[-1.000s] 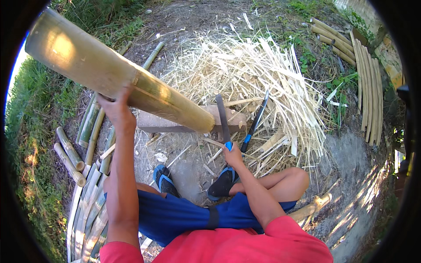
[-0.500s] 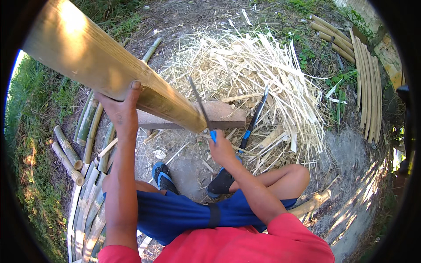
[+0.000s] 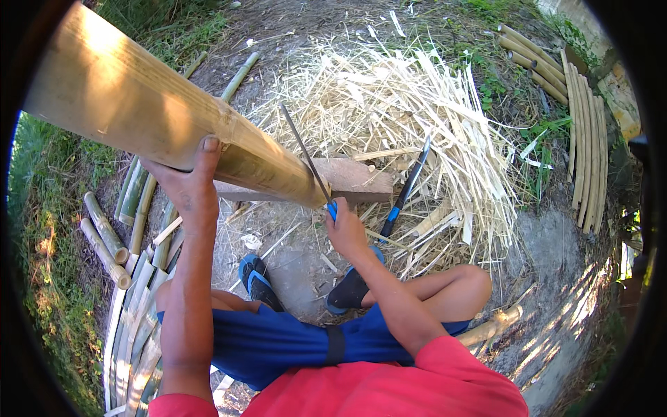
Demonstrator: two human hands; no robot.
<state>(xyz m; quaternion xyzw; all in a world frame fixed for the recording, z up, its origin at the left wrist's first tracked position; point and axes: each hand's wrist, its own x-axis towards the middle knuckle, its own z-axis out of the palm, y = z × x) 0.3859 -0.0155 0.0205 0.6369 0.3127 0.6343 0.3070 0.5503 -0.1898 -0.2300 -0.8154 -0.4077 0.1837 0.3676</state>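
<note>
A thick tan bamboo pole (image 3: pixel 160 104) slants down from the upper left, its lower end above a stone block (image 3: pixel 361 182). My left hand (image 3: pixel 187 181) is wrapped around the pole's underside, thumb on top. Closed on the blue handle of a thin-bladed knife (image 3: pixel 303 147), my right hand (image 3: pixel 345 228) is close to the pole's lower end. The blade lies across that end, pointing up and to the left. Whether it cuts into the wood is not clear. Right of the block rests a long-bladed tool (image 3: pixel 410 182) with a black and blue handle.
Beyond the block spreads a heap of pale bamboo shavings (image 3: pixel 389 104). Cut bamboo pieces (image 3: pixel 132 326) lie along the left. Several long strips (image 3: pixel 587 153) and short poles (image 3: pixel 531 59) are at the far right. My feet in flip-flops (image 3: pixel 258 278) are just before the block.
My right hand has shifted slightly left and up with the knife, and the blade leans further left across the pole's end. The pole has moved slightly left, still in my left hand.
</note>
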